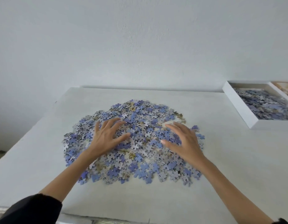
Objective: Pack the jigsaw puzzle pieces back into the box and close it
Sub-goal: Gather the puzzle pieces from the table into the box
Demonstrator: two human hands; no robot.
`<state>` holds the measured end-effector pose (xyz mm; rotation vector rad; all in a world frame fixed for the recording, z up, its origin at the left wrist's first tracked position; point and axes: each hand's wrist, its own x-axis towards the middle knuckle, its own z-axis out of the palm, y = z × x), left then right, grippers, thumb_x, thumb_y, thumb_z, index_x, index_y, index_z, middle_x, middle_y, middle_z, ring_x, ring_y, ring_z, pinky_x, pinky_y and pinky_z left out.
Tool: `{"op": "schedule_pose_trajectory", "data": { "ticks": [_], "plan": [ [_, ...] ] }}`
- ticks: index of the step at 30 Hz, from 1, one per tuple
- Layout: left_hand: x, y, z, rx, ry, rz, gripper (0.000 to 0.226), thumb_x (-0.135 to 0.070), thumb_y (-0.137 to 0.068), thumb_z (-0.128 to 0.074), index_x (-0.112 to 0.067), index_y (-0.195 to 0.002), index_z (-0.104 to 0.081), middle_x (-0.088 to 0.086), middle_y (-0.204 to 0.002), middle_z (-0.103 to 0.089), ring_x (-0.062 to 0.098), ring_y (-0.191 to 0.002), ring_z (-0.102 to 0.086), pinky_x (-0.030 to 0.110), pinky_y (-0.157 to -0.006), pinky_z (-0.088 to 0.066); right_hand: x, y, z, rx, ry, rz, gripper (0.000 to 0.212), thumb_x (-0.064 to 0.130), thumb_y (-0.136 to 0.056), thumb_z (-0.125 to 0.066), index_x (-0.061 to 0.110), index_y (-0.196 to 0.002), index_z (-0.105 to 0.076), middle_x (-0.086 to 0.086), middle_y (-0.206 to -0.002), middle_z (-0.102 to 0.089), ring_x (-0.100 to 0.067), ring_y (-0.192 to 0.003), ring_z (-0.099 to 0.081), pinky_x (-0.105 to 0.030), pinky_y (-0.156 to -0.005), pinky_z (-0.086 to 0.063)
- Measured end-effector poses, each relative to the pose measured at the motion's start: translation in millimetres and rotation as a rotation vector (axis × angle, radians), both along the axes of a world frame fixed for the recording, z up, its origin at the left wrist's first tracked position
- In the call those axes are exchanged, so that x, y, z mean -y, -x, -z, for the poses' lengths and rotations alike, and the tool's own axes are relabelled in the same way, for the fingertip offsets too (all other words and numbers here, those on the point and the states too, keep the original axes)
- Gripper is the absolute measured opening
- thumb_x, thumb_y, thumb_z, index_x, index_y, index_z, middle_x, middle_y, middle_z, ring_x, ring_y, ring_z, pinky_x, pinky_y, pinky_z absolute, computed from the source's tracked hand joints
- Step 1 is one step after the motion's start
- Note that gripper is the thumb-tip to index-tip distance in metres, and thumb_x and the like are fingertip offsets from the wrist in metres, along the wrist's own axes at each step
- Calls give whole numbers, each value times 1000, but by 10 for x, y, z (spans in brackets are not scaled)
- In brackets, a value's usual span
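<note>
On the white table (43, 159), in the middle, lies a broad, loose pile (140, 113) of puzzle pieces, mostly blue, with many turned grey back up. The left hand (107, 136) lies on the pile's left half, fingers spread and nearly straight, palm down on the pieces, grasping nothing. The right hand (185, 141) is over the pile's right half, fingers spread and slightly arched, also holding nothing; whether its fingertips touch the pieces cannot be told. A black sleeve (30, 209) covers the left upper arm, on the near side of the pile.

Well to the right of the pile, toward the far edge, sits the white box (238, 104), open and holding a layer of more pieces. A printed card or lid (284, 88) shows just beyond the box, cut off by the frame. Behind the pile rises a plain pale wall (140, 38).
</note>
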<state>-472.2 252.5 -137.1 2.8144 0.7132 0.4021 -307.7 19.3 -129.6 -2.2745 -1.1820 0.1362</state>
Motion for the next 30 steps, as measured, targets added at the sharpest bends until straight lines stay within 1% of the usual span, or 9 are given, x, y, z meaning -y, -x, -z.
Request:
{"op": "schedule_pose_trajectory", "data": {
  "ticks": [2, 5, 9, 11, 13, 16, 22, 26, 30],
  "plan": [
    [-15, -58, -26, 45, 20, 9, 101, -91, -63, 3, -33, -133, -44, -4, -143, -38, 17, -132, -35, 54, -113, -4, 246, 19, 8, -25, 31, 75, 95, 94, -55, -13, 47, -136, -27, 3, -152, -18, -16, -140, -15, -53, -113, -11],
    [-31, -184, -26, 45, 35, 33, 101, -90, -65, 1, -30, -132, -45, -2, -144, -39, 18, -130, -37, 53, -113, -8, 564, 147, 67, -70, 125, 142, 99, 97, -50, -7, 52, -137, -14, 3, -155, 1, -17, -142, 4, -49, -115, 1],
    [19, -297, 42, 37, 41, 93, 99, -88, -68, -2, -28, -134, -44, 0, -142, -39, 21, -131, -36, 51, -112, -13, 694, 408, 162, -51, 212, 119, 108, 99, -46, -10, 48, -140, 11, 1, -150, 27, -18, -138, 26, -41, -111, 14],
    [40, -305, 64, 46, 44, 105, 97, -87, -69, -3, -27, -134, -43, 1, -141, -40, 21, -131, -35, 52, -112, -15, 647, 509, 166, 6, 286, 66, 111, 99, -44, -11, 45, -136, 25, -2, -145, 39, -22, -134, 34, -40, -109, 18],
    [42, -297, 68, 54, 53, 108, 94, -85, -71, -5, -28, -135, -43, 1, -141, -40, 19, -130, -36, 51, -112, -16, 552, 566, 164, 57, 339, 29, 114, 96, -47, -17, 41, -135, 31, -5, -140, 45, -26, -132, 37, -41, -108, 20],
    [11, -234, 63, 72, 102, 117, 87, -85, -73, -10, -32, -134, -42, -2, -140, -39, 16, -129, -38, 49, -111, -16, 354, 574, 169, 61, 327, 55, 113, 92, -52, -26, 40, -136, 30, -6, -142, 42, -27, -133, 35, -41, -107, 19],
    [-13, 19, -2, 102, 173, 97, 77, -80, -77, -18, -34, -135, -39, -2, -144, -35, 16, -129, -37, 47, -109, -25, 40, 468, 225, 61, 288, 102, 106, 94, -51, -11, 40, -131, 32, -8, -149, 29, -32, -137, 25, -46, -110, 12],
    [-117, 351, -54, 86, 195, 32, 85, -86, -71, -18, -34, -135, -38, 0, -146, -31, 19, -132, -32, 52, -109, -26, -10, 428, 200, 61, 227, 120, 109, 96, -47, -3, 42, -139, 18, -6, -153, 19, -29, -140, 19, -47, -107, 15],
    [-343, 879, -78, 75, 322, -15, 76, -91, -63, -28, -53, -128, -31, -5, -150, -21, 18, -138, -20, 57, -109, -24, -50, 403, 169, 38, 144, 96, 103, 94, -53, -8, 44, -142, 6, -3, -155, 10, -25, -141, 17, -46, -107, 16]
  ]
}}
